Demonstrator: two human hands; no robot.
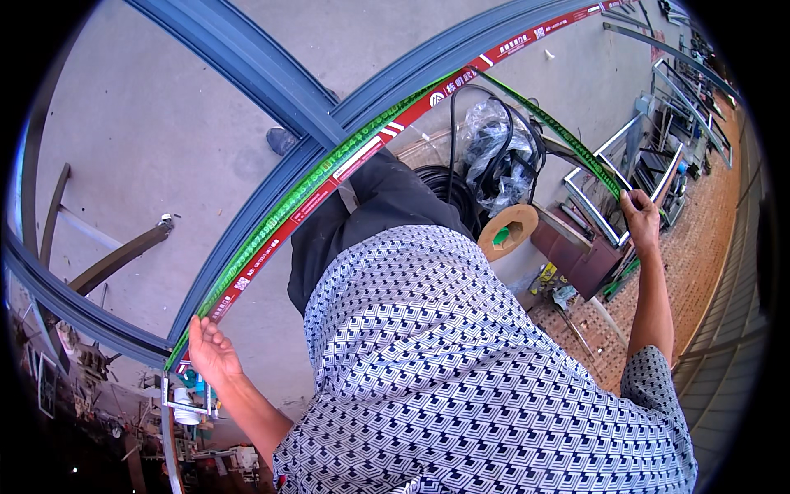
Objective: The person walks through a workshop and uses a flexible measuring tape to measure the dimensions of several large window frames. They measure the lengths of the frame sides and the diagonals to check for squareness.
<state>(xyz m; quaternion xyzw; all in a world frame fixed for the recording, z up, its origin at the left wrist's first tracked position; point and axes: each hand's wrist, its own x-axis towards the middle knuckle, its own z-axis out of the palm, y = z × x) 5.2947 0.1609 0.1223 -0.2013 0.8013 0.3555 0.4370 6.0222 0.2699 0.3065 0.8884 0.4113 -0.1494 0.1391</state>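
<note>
A long green measuring tape (pixel 304 188) lies along a blue-grey metal profile frame (pixel 239 78), next to a red printed strip (pixel 436 99) on the frame's near side. Close to the frame's lower left corner, my left hand (pixel 216 352) is closed with thumb and fingers on the tape. From the upper middle the tape bends back, off the frame, and runs down to the right. There my right hand (pixel 642 218), raised out to the side, pinches it between thumb and fingers. Whether a tape case sits in the right hand cannot be made out.
Right of my legs lie a black cable coil (pixel 448 183), crumpled clear plastic (pixel 491 148) and a round cardboard spool (pixel 512 232). Metal frames (pixel 629 148) crowd the right side. A dark curved profile (pixel 123 259) lies on the left floor. Tools clutter the lower left.
</note>
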